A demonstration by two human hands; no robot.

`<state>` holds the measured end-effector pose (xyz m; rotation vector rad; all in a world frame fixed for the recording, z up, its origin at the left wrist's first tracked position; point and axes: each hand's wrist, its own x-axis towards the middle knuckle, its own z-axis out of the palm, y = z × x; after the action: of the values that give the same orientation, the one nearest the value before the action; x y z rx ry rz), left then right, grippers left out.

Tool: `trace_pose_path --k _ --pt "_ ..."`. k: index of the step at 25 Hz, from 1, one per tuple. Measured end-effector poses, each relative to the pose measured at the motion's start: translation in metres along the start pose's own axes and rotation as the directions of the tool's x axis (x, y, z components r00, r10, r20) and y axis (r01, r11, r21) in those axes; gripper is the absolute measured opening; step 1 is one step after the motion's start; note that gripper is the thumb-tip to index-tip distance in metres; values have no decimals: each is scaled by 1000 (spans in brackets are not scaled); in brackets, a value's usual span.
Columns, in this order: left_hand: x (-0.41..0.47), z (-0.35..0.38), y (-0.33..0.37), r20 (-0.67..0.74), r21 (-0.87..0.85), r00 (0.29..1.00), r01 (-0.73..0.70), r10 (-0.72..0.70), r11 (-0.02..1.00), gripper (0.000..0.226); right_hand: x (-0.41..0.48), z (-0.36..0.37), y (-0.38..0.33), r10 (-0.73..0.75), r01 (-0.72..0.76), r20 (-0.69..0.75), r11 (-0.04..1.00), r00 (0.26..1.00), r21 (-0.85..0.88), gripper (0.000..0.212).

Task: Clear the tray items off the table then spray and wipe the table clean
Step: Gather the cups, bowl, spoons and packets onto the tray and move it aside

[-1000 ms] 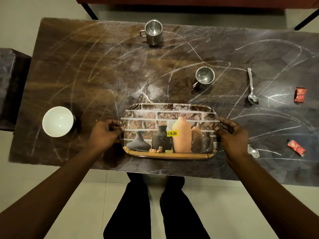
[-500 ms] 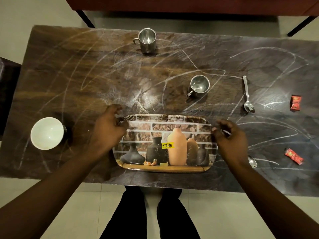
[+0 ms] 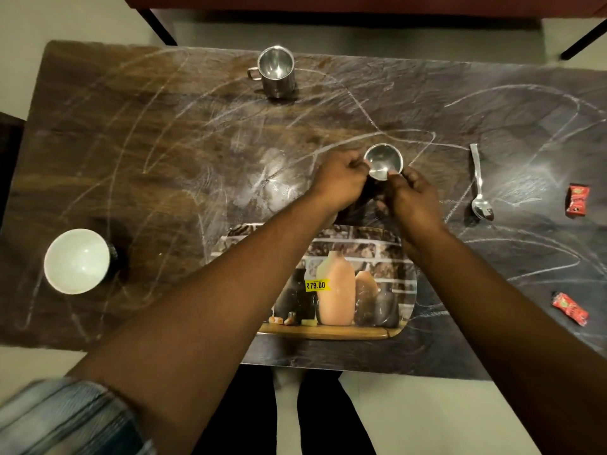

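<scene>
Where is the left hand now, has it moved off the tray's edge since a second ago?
Yes. The left hand left the tray at its left edge, going forward and right to the steel cup beyond it.

The person is wearing a grey-blue striped fabric sleeve [image 3: 65, 418] at seven o'clock (blurred at the frame's edge), with dark, black-looking trousers [image 3: 331, 421] showing at six o'clock.

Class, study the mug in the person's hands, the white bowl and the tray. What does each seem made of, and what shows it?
Mug: likely stainless steel, polished; its inside mirrors the light.
Bowl: probably glazed ceramic, though melamine is possible; smooth white with a soft sheen.
Tray: seemingly glossy plastic or melamine; a printed photo of vases covers it, and it carries a price sticker.
</scene>
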<state>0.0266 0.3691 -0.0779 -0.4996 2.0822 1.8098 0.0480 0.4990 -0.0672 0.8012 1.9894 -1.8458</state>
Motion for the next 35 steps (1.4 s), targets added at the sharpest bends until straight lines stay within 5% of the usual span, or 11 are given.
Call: trace_pose_path --k 4,10,15,21,32,35 --pt "-5 6 -2 -64 -18 998 28 -29 999 31 2 -5 -3 -35 37 40 998 999 -41 28" --pt "-72 -48 -26 -444 -133 895 -117 46 984 40 -57 32 -4 -252 279 191 952 949 -127 26" --pt "-157 -91 -71 -564 -300 810 -23 -158 954 28 -108 80 45 -162 234 320 951 933 -200 43" --pt "-181 -110 -100 -616 -363 738 43 -275 931 14 -123 106 82 -78 203 365 927 928 -316 49" --pt "-180 -120 -103 -575 -329 767 101 -284 939 9 -123 115 81 -68 209 330 887 941 -412 42" --pt "-180 -141 -97 -595 -256 760 129 -261 958 23 -127 106 68 -71 193 294 891 953 -410 31"
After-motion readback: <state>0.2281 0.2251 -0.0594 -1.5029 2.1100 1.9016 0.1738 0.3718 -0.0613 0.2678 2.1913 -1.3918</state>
